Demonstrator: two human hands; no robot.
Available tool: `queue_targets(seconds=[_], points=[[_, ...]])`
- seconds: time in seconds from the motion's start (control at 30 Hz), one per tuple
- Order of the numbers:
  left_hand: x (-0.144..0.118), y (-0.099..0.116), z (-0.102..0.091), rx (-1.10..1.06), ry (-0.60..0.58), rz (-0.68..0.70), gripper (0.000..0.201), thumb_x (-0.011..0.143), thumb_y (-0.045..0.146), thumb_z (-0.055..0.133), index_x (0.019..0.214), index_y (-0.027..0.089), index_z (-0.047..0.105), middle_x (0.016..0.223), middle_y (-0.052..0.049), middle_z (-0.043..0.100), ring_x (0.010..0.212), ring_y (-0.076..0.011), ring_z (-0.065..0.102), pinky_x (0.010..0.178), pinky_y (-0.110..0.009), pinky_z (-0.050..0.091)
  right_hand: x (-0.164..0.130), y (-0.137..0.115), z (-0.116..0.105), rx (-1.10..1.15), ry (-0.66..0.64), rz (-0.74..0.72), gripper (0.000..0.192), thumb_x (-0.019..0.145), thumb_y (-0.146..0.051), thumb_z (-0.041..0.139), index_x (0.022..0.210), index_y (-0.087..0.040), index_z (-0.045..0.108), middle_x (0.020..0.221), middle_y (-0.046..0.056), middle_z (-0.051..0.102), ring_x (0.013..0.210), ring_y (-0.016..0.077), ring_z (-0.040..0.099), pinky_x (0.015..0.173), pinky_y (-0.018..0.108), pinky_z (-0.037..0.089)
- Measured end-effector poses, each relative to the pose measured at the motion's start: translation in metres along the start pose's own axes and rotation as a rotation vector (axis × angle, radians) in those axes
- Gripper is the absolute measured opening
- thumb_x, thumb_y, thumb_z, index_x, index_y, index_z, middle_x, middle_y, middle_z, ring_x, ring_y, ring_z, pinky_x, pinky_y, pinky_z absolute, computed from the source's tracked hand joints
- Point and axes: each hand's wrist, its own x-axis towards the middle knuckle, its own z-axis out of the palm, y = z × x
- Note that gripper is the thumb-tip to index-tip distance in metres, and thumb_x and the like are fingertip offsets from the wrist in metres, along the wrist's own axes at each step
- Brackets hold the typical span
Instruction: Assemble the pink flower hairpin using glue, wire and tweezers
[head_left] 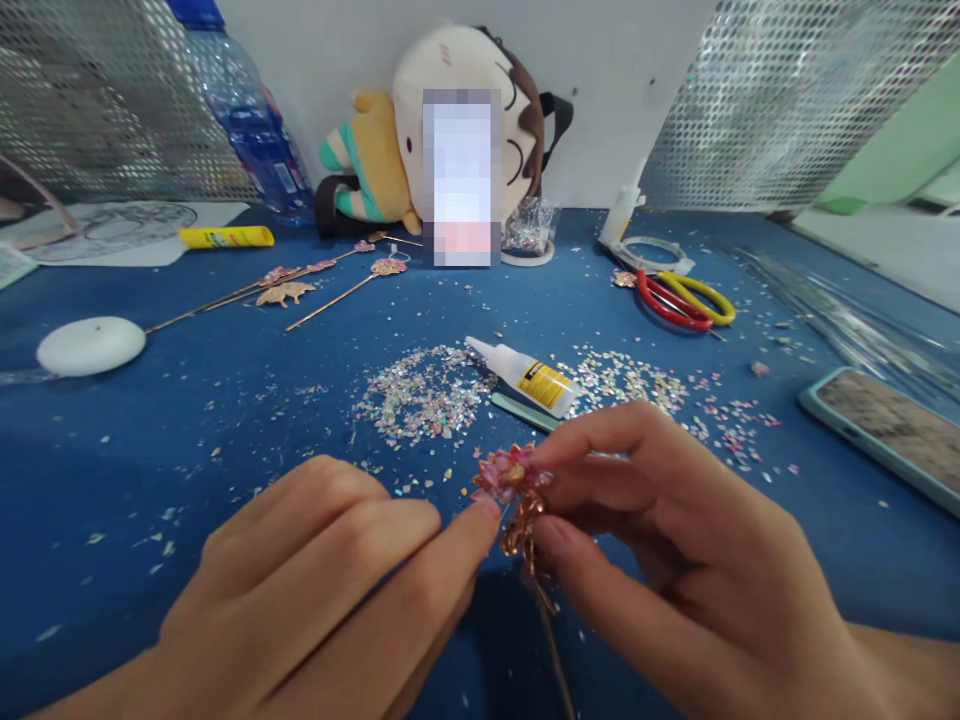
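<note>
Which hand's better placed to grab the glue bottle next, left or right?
Probably left. The right hand pinches the pink flower hairpin and is the one supporting it. The left hand only touches it with a fingertip, so it could let go and reach the glue bottle lying just beyond.

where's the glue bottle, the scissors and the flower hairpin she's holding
glue bottle (534,378), head view, on the yellow label at mid-body
scissors (686,300), head view, where the red and yellow handles meet
flower hairpin (510,473), head view, on the pink petals at its top
</note>
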Motion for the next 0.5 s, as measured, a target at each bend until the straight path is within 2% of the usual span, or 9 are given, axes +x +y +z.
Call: queue_targets(seconds=[0.1,0.23,0.4,0.5], points=[[0.012,0.005,0.002,-0.005,-0.004,-0.001,0.011,0.098,0.043,0.074,0.105,0.036,0.079,0.076,0.0,0.075,0.073,-0.0253,0.075,0.06,-0.036,0.065,-0.001,0.002,-0.001,-0.003,0.017,0.006,0.025,0.089,-0.007,0.062,0.103,-0.027,0.057,0.094,-0.003,0.084,0.081,0.0104,0.081,0.074,0.012,0.063],[0.015,0.001,-0.008,-0.004,-0.007,-0.003,0.007,0.098,0.037,0.074,0.103,0.036,0.078,0.075,0.001,0.075,0.071,-0.0246,0.075,0.058,-0.036,0.064,-0.005,0.006,-0.004,0.035,0.001,-0.072,0.028,0.091,-0.007,0.061,0.108,-0.028,0.058,0.091,-0.005,0.082,0.08,0.009,0.08,0.074,0.011,0.062],[0.016,-0.003,-0.015,-0.035,0.058,0.048,0.02,0.096,0.009,0.069,0.096,0.026,0.078,0.071,0.006,0.076,0.057,-0.0131,0.069,0.055,-0.025,0.06,-0.002,0.004,-0.004,-0.007,-0.019,-0.028,0.025,0.09,-0.008,0.061,0.105,-0.027,0.056,0.085,-0.003,0.081,0.075,0.0111,0.079,0.07,0.015,0.063],[0.018,-0.004,-0.011,-0.077,0.051,-0.028,0.022,0.094,0.004,0.067,0.091,0.022,0.079,0.073,0.007,0.076,0.059,-0.0084,0.069,0.06,-0.018,0.059,0.0,0.001,-0.003,-0.005,-0.012,0.035,0.023,0.09,-0.01,0.062,0.103,-0.028,0.056,0.083,-0.003,0.079,0.073,0.0116,0.077,0.065,0.017,0.06]])
